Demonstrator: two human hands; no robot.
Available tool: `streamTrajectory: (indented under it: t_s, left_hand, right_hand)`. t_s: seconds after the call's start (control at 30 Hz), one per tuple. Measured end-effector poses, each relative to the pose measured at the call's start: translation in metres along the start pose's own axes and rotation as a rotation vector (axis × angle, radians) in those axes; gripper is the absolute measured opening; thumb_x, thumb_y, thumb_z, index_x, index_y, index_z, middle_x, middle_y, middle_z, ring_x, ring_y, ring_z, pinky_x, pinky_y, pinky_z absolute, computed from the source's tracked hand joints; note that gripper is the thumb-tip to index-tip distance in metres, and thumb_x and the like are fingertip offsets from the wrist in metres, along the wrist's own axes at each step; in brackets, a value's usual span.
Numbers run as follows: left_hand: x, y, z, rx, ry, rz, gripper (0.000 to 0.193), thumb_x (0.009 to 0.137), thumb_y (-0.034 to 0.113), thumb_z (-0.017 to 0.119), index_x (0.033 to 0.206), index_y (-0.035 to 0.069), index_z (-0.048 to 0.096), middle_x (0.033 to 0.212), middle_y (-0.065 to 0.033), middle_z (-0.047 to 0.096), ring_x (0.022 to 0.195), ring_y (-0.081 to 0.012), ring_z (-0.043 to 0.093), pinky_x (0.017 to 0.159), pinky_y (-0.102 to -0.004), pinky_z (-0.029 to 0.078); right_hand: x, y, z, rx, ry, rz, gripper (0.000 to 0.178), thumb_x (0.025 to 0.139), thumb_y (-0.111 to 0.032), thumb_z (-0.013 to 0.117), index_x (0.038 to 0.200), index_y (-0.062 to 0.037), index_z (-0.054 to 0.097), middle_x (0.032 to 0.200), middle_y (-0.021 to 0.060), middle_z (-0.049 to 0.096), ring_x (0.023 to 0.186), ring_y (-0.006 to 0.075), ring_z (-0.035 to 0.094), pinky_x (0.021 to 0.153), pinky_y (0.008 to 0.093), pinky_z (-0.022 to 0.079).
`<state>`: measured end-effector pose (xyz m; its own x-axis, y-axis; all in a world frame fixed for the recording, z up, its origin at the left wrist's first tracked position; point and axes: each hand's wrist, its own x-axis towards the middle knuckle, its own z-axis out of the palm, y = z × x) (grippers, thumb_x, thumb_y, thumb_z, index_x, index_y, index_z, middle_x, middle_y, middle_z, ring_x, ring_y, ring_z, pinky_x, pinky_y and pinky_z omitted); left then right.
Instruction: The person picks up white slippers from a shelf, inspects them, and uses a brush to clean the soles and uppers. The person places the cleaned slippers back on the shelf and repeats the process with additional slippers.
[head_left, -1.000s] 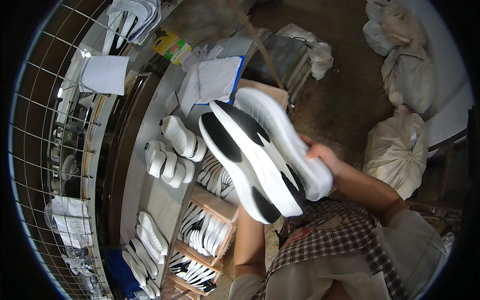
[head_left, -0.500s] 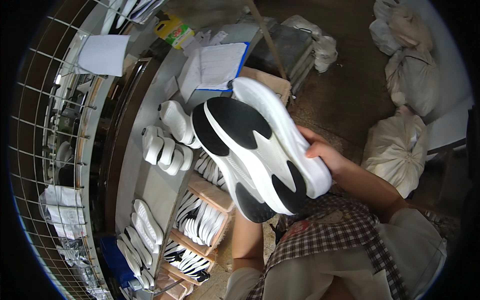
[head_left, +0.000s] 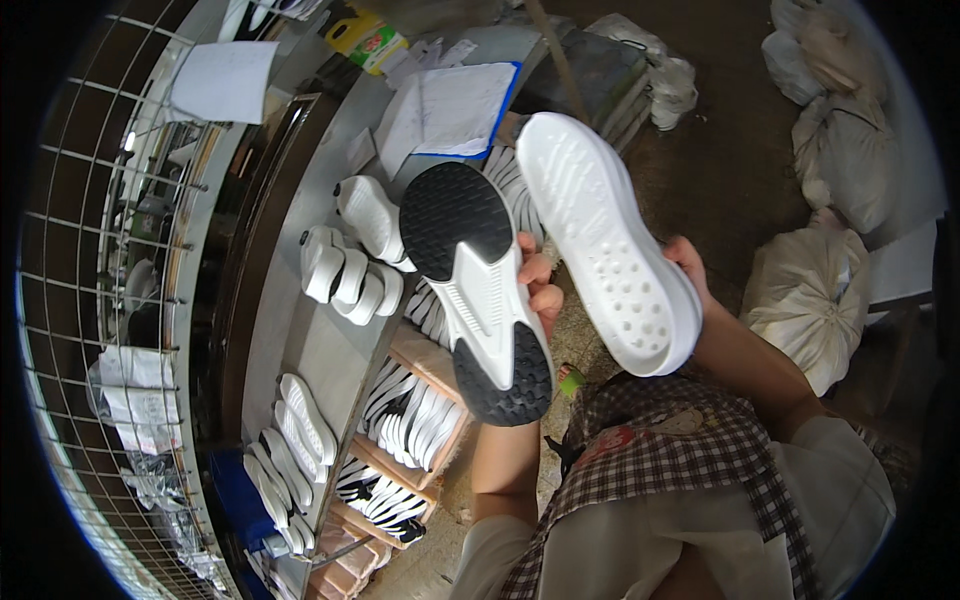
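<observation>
Far left I've got a wire rack [head_left: 90, 250] with sheets of paper [head_left: 225, 80] clipped or hung on it, then a grey workbench [head_left: 300, 350] running down the view. White soles [head_left: 350, 275] lie in a loose heap on the bench top, more [head_left: 290, 450] rest lower down, and wooden crates [head_left: 420, 410] underneath are packed with soles standing on edge, presumably so they're quick to grab.

Now the middle: my left hand [head_left: 540, 285] holds up the black-and-white sole [head_left: 480, 290], tread side facing me, toe end pointing up and away. The fingers wrap round its right edge, pinching it from behind; I only see the fingertips, so I can't tell how the thumb sits.

Just right of it, my right hand [head_left: 690, 270] carries the all-white sole [head_left: 605, 255], also tilted face-up to me. Its fingers are hidden behind the sole, so I can't tell their spread. The two soles are side by side, close but apart, which looks like a comparison pose.

Far right, stuffed white sacks [head_left: 815, 300] sit on the floor.
</observation>
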<state>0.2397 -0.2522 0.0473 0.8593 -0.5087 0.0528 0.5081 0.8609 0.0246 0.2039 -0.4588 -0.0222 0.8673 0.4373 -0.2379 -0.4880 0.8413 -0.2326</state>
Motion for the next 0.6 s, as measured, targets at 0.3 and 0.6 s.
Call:
streamTrajectory:
  t_s: [0.3, 0.6]
  left_hand:
    - [-0.002, 0.009, -0.004, 0.079, -0.139, -0.006, 0.044, 0.089, 0.033, 0.054, 0.124, 0.006, 0.050, 0.123, -0.0134, 0.048, 0.087, -0.0174, 0.040, 0.066, -0.0264, 0.034]
    - [-0.003, 0.017, -0.001, 0.104, -0.134, 0.011, 0.043, 0.089, 0.031, 0.054, 0.122, 0.004, 0.051, 0.122, -0.0139, 0.049, 0.086, -0.0186, 0.041, 0.064, -0.0264, 0.034]
  right_hand:
    - [0.001, -0.004, -0.003, 0.042, 0.005, -0.029, 0.065, 0.068, -0.034, 0.042, 0.121, 0.0027, 0.054, 0.106, 0.0202, 0.065, 0.088, 0.0325, 0.066, 0.080, 0.0426, 0.054]
    - [0.008, 0.004, 0.001, 0.009, -0.044, 0.024, 0.070, 0.065, -0.033, 0.047, 0.126, 0.0012, 0.049, 0.111, 0.0206, 0.062, 0.096, 0.0324, 0.064, 0.088, 0.0427, 0.050]
